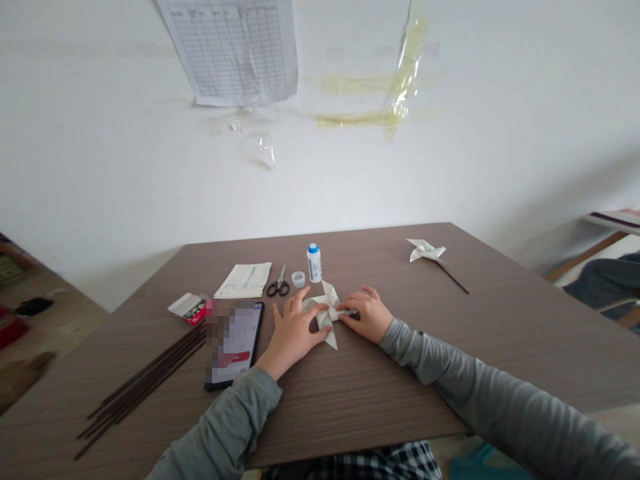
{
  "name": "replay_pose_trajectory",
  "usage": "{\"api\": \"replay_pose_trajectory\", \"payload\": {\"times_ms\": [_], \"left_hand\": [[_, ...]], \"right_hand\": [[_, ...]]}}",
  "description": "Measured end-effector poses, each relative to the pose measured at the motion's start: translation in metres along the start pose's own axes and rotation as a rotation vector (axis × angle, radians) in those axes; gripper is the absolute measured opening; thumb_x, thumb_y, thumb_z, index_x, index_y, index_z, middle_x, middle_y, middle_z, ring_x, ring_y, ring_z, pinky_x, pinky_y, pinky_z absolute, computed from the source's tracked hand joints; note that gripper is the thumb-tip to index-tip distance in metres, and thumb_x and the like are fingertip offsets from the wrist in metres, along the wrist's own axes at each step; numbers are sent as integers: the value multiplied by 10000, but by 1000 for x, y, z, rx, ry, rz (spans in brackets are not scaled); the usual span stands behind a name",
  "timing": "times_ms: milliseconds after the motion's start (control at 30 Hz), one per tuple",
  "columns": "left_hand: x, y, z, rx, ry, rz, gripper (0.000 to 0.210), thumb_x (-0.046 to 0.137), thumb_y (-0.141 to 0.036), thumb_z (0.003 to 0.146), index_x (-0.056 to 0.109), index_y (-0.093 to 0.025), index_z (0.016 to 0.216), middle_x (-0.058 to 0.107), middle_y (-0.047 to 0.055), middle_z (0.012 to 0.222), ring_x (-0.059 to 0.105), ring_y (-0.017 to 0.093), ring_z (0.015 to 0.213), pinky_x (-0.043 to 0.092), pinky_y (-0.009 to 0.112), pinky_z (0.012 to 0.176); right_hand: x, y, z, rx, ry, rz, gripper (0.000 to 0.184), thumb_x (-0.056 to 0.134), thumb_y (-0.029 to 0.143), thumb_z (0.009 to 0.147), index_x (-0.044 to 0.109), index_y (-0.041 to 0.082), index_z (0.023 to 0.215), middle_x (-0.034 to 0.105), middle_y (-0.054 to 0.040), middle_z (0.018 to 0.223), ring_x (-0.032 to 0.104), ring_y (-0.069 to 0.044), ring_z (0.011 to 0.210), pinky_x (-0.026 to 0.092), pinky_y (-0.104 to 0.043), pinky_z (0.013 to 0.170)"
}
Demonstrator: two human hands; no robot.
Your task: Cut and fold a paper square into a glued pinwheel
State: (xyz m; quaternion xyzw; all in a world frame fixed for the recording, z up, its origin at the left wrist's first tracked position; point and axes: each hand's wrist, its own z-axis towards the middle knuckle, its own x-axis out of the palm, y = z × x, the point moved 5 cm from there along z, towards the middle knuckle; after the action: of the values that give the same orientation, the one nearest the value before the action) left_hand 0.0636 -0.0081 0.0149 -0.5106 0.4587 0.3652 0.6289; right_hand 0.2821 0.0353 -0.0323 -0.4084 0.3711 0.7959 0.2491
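Observation:
A paper pinwheel folded from printed sheet lies on the brown table between my two hands. My left hand grips its left side, thumb and index finger on the paper, the other fingers spread. On the right, my right hand pinches one blade between thumb and fingers. Just behind the pinwheel stands a white glue bottle with a blue cap. Beside it are a small clear cup and black-handled scissors. Another pinwheel, on a dark stick, lies at the back right.
Left of my hands lie a phone, a bundle of dark sticks, an open small box and folded printed paper. A white wall rises behind the table. A person's leg shows at far right.

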Motion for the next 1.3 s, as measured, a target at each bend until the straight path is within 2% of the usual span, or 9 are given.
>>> {"api": "replay_pose_trajectory", "payload": {"times_ms": [333,567,967,1167,1300], "left_hand": [[3,1,-1,18,-14,12,444,1004,-314,1106,992,-457,1526,587,126,2049,538,565,1896,319,1030,1505],[2,1,-1,7,22,32,450,975,-356,1129,975,-466,1566,556,117,2076,490,570,1925,295,1044,1500],[-4,0,-1,21,0,15,431,1011,-364,1085,996,-450,1508,644,128,1999,544,580,1869,324,1032,1492],[-5,-2,-3,22,25,32,416,969,-381,1126,987,-448,1537,604,134,2032,513,578,1894,300,1030,1507],[-4,-2,-3,21,26,32,428,965,-368,1140,976,-410,1566,552,173,2068,479,577,1925,280,1032,1512]], "right_hand": [[0,1,1,7,1,0,138,915,305,1147,1002,340,1249,1003,-87,1252,941,-336,1221,513,-725,1441],[0,-1,0,-22,-23,-3,128,897,317,1156,998,324,1235,1002,-93,1239,934,-322,1203,527,-677,1413],[-2,1,-1,-25,-25,-2,134,883,304,1154,992,336,1225,999,-79,1225,932,-327,1182,527,-670,1417],[-1,0,0,-11,-15,5,134,893,313,1154,1000,339,1230,993,-79,1224,922,-322,1189,519,-672,1424],[0,0,0,-10,-3,0,140,894,316,1163,1003,326,1250,991,-91,1228,922,-329,1191,520,-704,1432]]}}
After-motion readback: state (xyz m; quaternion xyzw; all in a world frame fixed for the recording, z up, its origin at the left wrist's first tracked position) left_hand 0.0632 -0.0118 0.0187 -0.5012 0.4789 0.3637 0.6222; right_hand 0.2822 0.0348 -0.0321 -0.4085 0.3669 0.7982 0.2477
